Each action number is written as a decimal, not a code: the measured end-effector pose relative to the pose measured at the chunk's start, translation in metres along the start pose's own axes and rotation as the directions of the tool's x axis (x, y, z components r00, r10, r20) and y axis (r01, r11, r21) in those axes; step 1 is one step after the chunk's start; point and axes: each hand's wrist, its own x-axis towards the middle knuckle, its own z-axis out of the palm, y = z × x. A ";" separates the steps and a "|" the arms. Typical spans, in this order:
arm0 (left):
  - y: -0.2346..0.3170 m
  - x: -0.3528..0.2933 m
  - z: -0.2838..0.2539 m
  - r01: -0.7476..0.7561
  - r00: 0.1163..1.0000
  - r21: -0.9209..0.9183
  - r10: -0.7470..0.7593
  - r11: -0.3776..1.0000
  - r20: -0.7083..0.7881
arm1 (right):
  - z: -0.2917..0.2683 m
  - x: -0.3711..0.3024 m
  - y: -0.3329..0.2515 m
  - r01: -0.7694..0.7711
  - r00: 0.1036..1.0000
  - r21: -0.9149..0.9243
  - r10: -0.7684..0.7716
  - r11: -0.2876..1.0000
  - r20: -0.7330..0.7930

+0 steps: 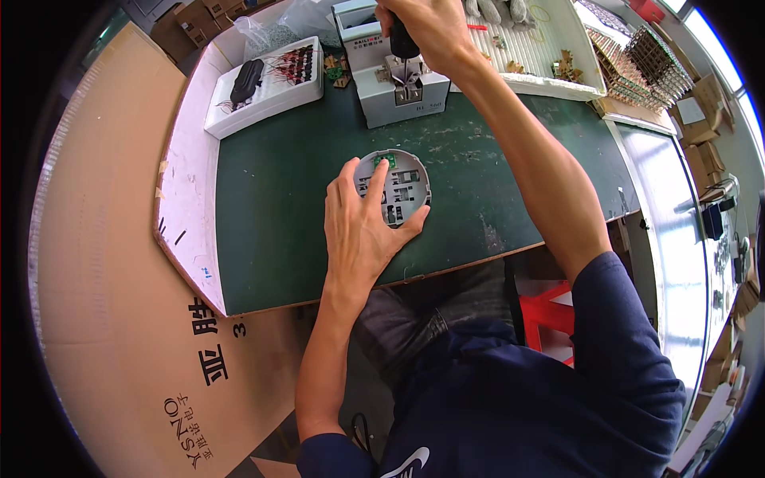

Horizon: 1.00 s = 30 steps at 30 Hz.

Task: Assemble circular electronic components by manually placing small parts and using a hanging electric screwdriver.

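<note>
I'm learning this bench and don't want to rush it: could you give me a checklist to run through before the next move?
1. Left grip around the round grey housing: ok, thumb and fingers spread about its rim.
2. Housing open side up: ok, its interior shows.
3. Green circuit board inside the housing: ok, near the far rim, a fingertip at it.
4. Right grip on the screwdriver: ok, around the black handle.
5. Screwdriver over the housing: not ok, it is at the grey machine.
6. Screw on the tip: cannot tell, too small.
</note>
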 end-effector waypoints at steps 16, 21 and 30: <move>-0.005 0.003 -0.006 -0.056 0.998 0.076 0.056 0.996 0.006 | 0.013 -0.063 -0.034 -0.093 0.991 0.117 0.081 0.989 0.105; -0.002 0.001 -0.002 -0.061 0.998 0.092 0.063 0.994 -0.021 | 0.002 -0.066 -0.027 -0.117 0.990 0.113 0.107 0.987 0.090; -0.002 -0.001 -0.001 -0.024 0.999 0.043 0.023 0.999 0.037 | 0.002 -0.062 -0.032 -0.081 0.992 0.203 0.058 0.976 0.115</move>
